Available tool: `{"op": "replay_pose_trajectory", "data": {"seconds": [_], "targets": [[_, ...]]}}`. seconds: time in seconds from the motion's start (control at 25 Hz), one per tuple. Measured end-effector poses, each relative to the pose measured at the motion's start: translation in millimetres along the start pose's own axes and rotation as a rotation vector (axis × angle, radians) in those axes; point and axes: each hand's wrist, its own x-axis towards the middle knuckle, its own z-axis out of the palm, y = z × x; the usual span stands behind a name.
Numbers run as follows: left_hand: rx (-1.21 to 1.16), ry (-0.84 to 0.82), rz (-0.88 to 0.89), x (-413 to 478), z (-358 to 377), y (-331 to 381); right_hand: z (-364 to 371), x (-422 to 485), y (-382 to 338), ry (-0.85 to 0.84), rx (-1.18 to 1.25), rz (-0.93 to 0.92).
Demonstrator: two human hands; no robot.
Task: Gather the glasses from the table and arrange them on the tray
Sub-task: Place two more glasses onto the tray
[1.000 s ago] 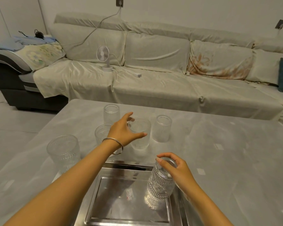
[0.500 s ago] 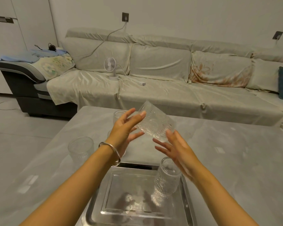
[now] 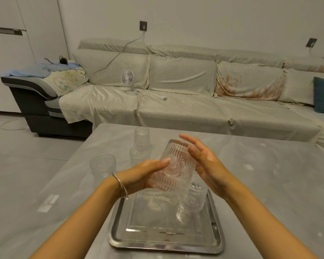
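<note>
The ribbed glass (image 3: 173,166) is in the air between the two hands, tilted so that its thick base faces the camera and its mouth points away, toward the sofa (image 3: 195,101). The left hand (image 3: 138,177) cups it from below and from the side, with the thumb lying on the wall near the base. The right hand (image 3: 207,165) is spread, the fingers straight, and its palm rests against the other side of the glass; it does not close around it. I think the glass is held in this way because it is being turned, perhaps to set it mouth-down or to pass it to the right hand, but this I cannot say for sure.

Just under the hands lies the steel tray (image 3: 118,238) on the bench (image 3: 269,193). One patterned glass (image 3: 194,200) already stands on it, below the right wrist, at the tray's far right part. The space beside it, under the left hand, looks free for the held glass.

Beyond the left hand three more glasses wait on the bench: a wide glass (image 3: 102,166) to the left of the left wrist, a short glass (image 3: 138,156) just behind the left fingers, and a tall plain glass (image 3: 142,136) further away.
</note>
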Motion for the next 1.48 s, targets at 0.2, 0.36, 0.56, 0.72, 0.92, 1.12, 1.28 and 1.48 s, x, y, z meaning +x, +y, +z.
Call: {"op": "replay_pose_trajectory", "data": {"seconds": [0.2,0.36,0.56,0.72,0.92,1.12,1.28,1.48], "targets": [[-0.049,0.244,0.143,4.5,1.1,-27.9,-23.5,-3.3,17.0,0.025,-0.098,0.041],[0.121,0.567,0.217,11.0,-8.9,-51.2,-45.1,-19.2,63.3,0.127,-0.448,0.154],[0.208,0.710,0.156,22.9,-5.0,-94.3,-50.3,-22.1,100.5,0.180,-0.385,0.196],[0.230,0.706,0.106,34.1,-2.5,-111.8,-52.8,-22.1,119.2,0.205,-0.398,0.211],[0.268,0.685,0.129,43.9,5.0,-122.5,-53.3,-21.1,125.8,0.226,-0.355,0.194],[0.275,0.696,0.123,50.5,7.6,-132.6,-53.4,-20.6,129.4,0.245,-0.351,0.179],[0.266,0.682,0.127,52.7,6.4,-138.0,-52.3,-21.0,130.1,0.267,-0.359,0.164],[0.266,0.668,0.129,55.2,6.8,-138.9,-49.6,-20.7,130.7,0.283,-0.371,0.162]]}}
